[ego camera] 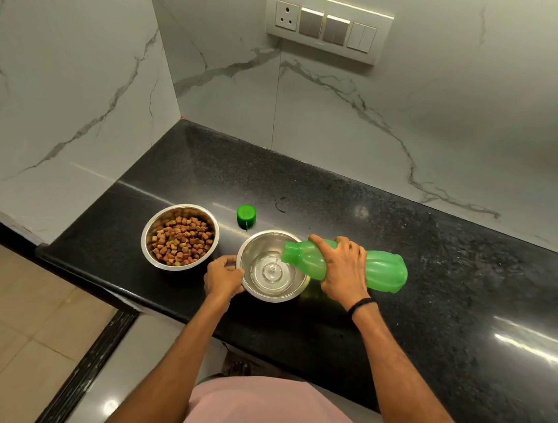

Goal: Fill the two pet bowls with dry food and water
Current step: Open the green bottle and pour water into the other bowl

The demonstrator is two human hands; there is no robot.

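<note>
Glossy speckled counter (437, 262): ribbed green bottle (385, 270) tilts over steel bowl (264, 244).

The right hand (341, 273) tips a green bottle (385, 269), pouring water into the steel bowl (267, 241) the left hand (224, 276) grips.

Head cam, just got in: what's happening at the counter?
A person is pouring water from a tipped green bottle, gripped in the right hand, into the water bowl. The left hand holds that bowl's rim to steady it. The food bowl beside it already holds kibble. The green cap sits on the black counter behind the bowls.
</note>
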